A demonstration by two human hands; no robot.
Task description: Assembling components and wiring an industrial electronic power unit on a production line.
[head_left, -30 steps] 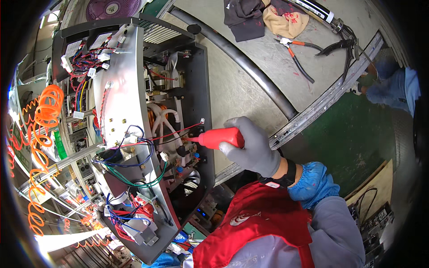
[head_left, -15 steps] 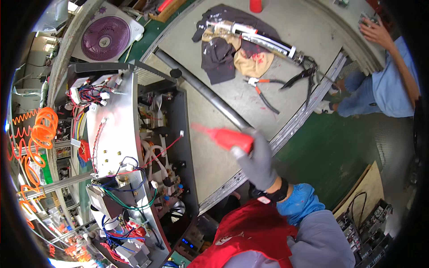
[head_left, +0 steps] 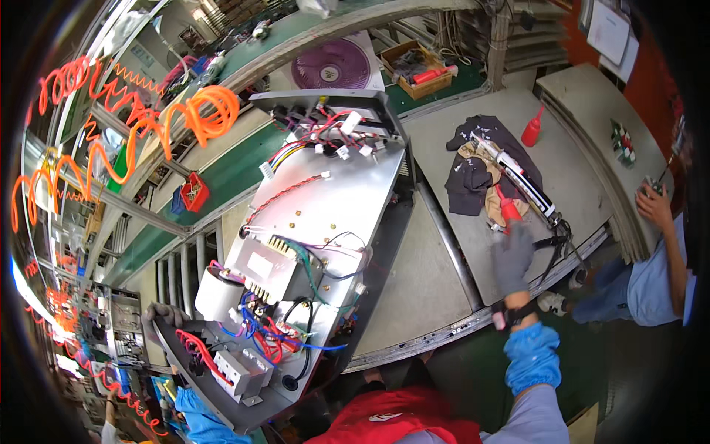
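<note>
My right hand, in a grey glove, is closed round a red squeeze bottle with its pointed nozzle up. It is over the workbench, beside dark and tan rags and a caulking gun. The pliers seen earlier are hidden or covered by the hand. At the lower left, my gloved left hand curls over the corner of an open metal chassis. The chassis stands tilted and carries a transformer, a white cylinder and bundles of coloured wires.
Another red bottle stands farther back on the bench. A purple fan and a wooden box are at the far side. Orange coiled hoses hang at the left. A co-worker's hand is at the right, over another table.
My right hand has carried the red bottle rightward to the rags and caulking gun. The view has swung left, and my left hand on the chassis corner has come into sight.
</note>
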